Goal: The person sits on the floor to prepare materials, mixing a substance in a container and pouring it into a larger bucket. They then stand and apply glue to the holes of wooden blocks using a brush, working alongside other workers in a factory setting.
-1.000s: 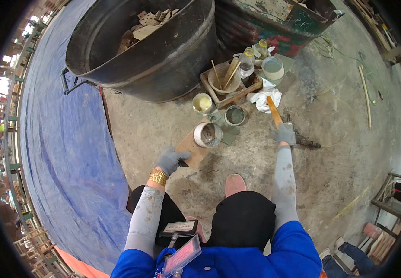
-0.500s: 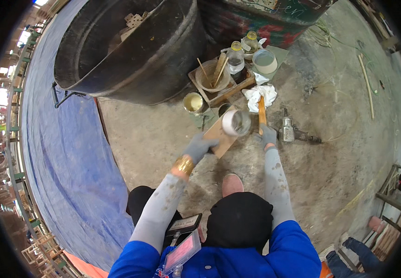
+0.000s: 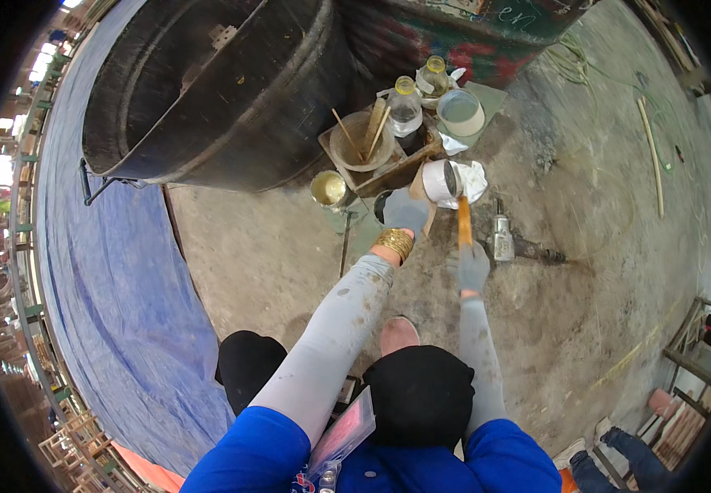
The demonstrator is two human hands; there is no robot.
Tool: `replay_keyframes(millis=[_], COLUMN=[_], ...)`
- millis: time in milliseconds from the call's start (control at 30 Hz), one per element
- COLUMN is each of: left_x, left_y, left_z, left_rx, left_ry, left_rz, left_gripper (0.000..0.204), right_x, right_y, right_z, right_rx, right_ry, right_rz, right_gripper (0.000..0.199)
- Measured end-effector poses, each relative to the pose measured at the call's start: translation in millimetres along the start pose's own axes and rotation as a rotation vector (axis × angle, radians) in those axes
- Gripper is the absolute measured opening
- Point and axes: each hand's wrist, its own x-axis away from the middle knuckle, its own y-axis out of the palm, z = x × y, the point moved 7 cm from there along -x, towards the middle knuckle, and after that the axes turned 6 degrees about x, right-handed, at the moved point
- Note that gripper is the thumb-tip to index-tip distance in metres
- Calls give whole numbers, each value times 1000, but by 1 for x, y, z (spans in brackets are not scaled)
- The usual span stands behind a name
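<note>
A white pot (image 3: 437,181) tilts rightward against a brown board (image 3: 430,218); an orange-brown wooden handle (image 3: 465,223) is near its mouth.

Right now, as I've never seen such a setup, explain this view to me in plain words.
There is no machine, only a person. The view comes from a wide fisheye camera worn on the head, looking down, so edges bend. The gloved left hand holds a brown board with a white container tipped sideways against it; the right hand grips a wooden tool by the container's mouth. On the concrete floor lie a metal tool and white cloth, with a wooden crate and a dark metal drum beyond.
</note>
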Motion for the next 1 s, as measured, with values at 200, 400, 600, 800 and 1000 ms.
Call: replay_keyframes(millis=[200, 400, 600, 800, 1000], left_x=[-6, 1, -1, 41, 64], left_y=[-5, -6, -13, -105, -231], left_z=[-8, 1, -7, -35, -81], left_rx=[16, -44, 178, 978, 852], left_ry=[5, 50, 23, -190, -203], left_rz=[-52, 97, -194, -473, -375], left_gripper=[25, 24, 25, 27, 37], right_x=[-8, 15, 44, 68, 159], right_y=[21, 34, -9, -47, 18], right_z=[-71, -15, -33, -90, -211], right_rx=[977, 1240, 481, 388, 730], right_ry=[-512, -461, -524, -284, -903], right_rz=[213, 8, -10, -89, -483], right_gripper=[31, 35, 41, 39, 37])
